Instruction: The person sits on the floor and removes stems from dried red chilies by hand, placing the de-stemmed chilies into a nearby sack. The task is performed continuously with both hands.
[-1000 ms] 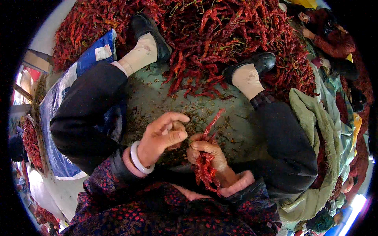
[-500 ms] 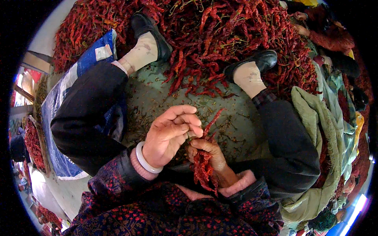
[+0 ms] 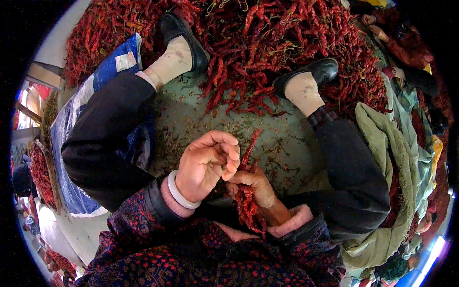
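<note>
My right hand (image 3: 256,187) is closed around a small bunch of dried red chillies (image 3: 249,210). Their wrinkled bodies hang below the fist, and one long pod points up past the thumb. My left hand (image 3: 203,165), with a white bangle (image 3: 179,191) at the wrist, is curled close against it. Its fingertips are drawn together by the right thumb, at the top of the bunch. Whatever lies between those left fingertips is too small and hidden to make out.
A large heap of dried red chillies (image 3: 296,33) spreads beyond my black shoes. Stem bits litter the grey-green sheet (image 3: 184,112) between my legs. A blue-and-white woven sack (image 3: 71,158) lies left, an olive sack (image 3: 404,191) right. Another person's hand (image 3: 379,33) shows at far right.
The long pod now stands more upright and slightly further left. My left hand has shifted a little down and right, its fingertips now right by the right thumb.
</note>
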The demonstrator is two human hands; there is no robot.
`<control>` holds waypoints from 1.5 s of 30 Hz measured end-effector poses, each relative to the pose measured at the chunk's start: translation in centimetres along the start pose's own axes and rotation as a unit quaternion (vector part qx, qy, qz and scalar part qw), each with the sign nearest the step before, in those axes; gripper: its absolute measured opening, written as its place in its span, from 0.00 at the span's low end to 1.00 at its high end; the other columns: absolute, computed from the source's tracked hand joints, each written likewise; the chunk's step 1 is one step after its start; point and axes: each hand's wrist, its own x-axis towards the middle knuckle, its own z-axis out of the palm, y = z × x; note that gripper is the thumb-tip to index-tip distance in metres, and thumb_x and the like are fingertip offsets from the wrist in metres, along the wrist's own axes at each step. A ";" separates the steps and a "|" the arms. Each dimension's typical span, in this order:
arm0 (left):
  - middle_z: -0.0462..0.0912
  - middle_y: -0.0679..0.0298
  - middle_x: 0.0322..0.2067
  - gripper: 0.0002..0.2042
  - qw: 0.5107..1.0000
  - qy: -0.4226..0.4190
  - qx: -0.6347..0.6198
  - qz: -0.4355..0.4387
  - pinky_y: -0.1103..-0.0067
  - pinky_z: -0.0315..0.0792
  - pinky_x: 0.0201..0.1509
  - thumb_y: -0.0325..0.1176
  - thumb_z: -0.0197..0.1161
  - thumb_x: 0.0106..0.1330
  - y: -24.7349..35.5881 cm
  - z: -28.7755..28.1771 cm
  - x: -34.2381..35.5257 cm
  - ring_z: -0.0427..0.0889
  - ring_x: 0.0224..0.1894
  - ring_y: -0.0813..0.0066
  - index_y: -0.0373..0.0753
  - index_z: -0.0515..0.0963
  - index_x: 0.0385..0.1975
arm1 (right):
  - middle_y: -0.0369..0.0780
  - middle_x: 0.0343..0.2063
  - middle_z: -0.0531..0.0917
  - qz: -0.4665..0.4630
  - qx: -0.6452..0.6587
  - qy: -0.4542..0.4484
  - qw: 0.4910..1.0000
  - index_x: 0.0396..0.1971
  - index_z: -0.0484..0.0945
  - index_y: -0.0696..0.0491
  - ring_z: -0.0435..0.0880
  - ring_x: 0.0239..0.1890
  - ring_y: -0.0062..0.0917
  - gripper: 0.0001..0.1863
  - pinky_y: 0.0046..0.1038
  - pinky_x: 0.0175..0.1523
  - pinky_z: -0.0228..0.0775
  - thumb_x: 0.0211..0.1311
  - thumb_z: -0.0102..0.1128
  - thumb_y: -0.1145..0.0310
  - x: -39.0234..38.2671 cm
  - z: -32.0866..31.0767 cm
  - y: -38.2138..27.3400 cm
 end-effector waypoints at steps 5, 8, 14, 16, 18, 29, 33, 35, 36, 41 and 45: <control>0.75 0.54 0.32 0.17 1.000 0.002 0.003 0.016 0.77 0.69 0.34 0.17 0.40 0.49 -0.3 -0.1 0.0 0.75 0.32 0.67 0.29 0.69 0.40 | 0.32 0.12 0.71 -0.014 0.045 0.006 0.999 0.20 0.72 0.54 0.67 0.13 0.16 0.05 0.18 0.19 0.55 0.49 0.56 0.69 0.1 -0.1 0.0; 0.75 0.53 0.35 0.18 0.999 0.004 0.041 0.026 0.76 0.70 0.40 0.17 0.40 0.49 -0.4 0.3 0.0 0.75 0.35 0.66 0.29 0.68 0.41 | 0.32 0.13 0.72 -0.030 0.062 0.011 0.998 0.22 0.72 0.54 0.68 0.14 0.16 0.04 0.18 0.20 0.55 0.49 0.56 0.70 0.2 -0.1 0.3; 0.75 0.56 0.35 0.17 0.989 0.013 0.143 0.034 0.75 0.70 0.38 0.20 0.44 0.50 -1.0 0.1 0.0 0.76 0.34 0.67 0.32 0.69 0.42 | 0.33 0.16 0.73 -0.044 0.064 0.027 0.997 0.24 0.71 0.54 0.69 0.17 0.16 0.04 0.17 0.23 0.58 0.48 0.56 0.72 0.4 -0.1 0.8; 0.76 0.56 0.35 0.17 0.991 0.013 0.129 0.026 0.75 0.70 0.38 0.19 0.44 0.49 -1.0 0.0 -0.2 0.76 0.34 0.67 0.32 0.69 0.42 | 0.33 0.16 0.72 -0.037 0.059 0.031 0.997 0.24 0.71 0.54 0.69 0.17 0.16 0.03 0.17 0.23 0.58 0.48 0.56 0.73 0.3 -0.1 0.9; 0.76 0.56 0.34 0.18 0.991 0.015 0.130 0.037 0.75 0.70 0.38 0.18 0.44 0.48 -1.1 -0.3 -0.2 0.76 0.33 0.68 0.32 0.70 0.41 | 0.33 0.16 0.72 -0.023 0.042 0.024 0.999 0.23 0.71 0.54 0.69 0.17 0.17 0.03 0.17 0.23 0.58 0.48 0.55 0.72 0.2 0.0 0.7; 0.73 0.61 0.20 0.17 0.993 -0.016 0.116 0.010 0.82 0.63 0.18 0.14 0.42 0.43 -0.3 0.3 -0.7 0.69 0.16 0.75 0.33 0.70 0.34 | 0.34 0.12 0.71 -0.005 0.097 -0.045 0.994 0.20 0.71 0.55 0.67 0.13 0.17 0.03 0.18 0.18 0.55 0.47 0.53 0.72 0.1 -0.5 1.0; 0.68 0.65 0.14 0.10 0.996 -0.043 0.067 -0.050 0.86 0.55 0.15 0.14 0.43 0.43 0.1 0.6 -1.3 0.62 0.12 0.82 0.32 0.70 0.23 | 0.34 0.12 0.70 0.041 0.092 -0.089 0.991 0.20 0.71 0.55 0.67 0.13 0.18 0.03 0.19 0.18 0.55 0.45 0.54 0.73 -0.6 -0.6 1.0; 0.67 0.66 0.13 0.09 0.989 -0.055 0.109 -0.082 0.86 0.55 0.15 0.13 0.44 0.43 0.2 0.5 -1.8 0.62 0.12 0.83 0.33 0.70 0.20 | 0.33 0.13 0.70 0.050 0.061 -0.071 0.994 0.21 0.71 0.56 0.68 0.14 0.17 0.03 0.19 0.20 0.57 0.44 0.54 0.74 -1.3 0.0 1.0; 0.68 0.66 0.13 0.09 0.985 -0.073 0.111 -0.107 0.87 0.54 0.15 0.13 0.45 0.44 0.5 0.4 -2.2 0.62 0.12 0.84 0.33 0.70 0.19 | 0.33 0.13 0.71 0.058 0.044 -0.071 0.995 0.21 0.71 0.56 0.68 0.15 0.17 0.03 0.19 0.20 0.57 0.44 0.54 0.74 -1.5 0.1 1.2; 0.71 0.66 0.14 0.07 0.948 -0.116 0.188 -0.228 0.87 0.52 0.16 0.14 0.50 0.48 1.6 0.3 -4.5 0.62 0.14 0.85 0.32 0.73 0.16 | 0.33 0.14 0.73 0.144 -0.047 -0.081 0.985 0.23 0.72 0.57 0.72 0.17 0.17 0.05 0.19 0.20 0.60 0.43 0.56 0.73 -2.9 1.7 1.1; 0.70 0.68 0.14 0.08 0.903 -0.215 0.250 -0.275 0.86 0.53 0.17 0.15 0.49 0.50 2.3 0.0 -5.1 0.62 0.14 0.85 0.34 0.73 0.17 | 0.35 0.15 0.74 0.195 -0.076 -0.082 0.974 0.24 0.72 0.57 0.73 0.17 0.18 0.07 0.20 0.18 0.60 0.42 0.56 0.72 -2.8 1.6 2.1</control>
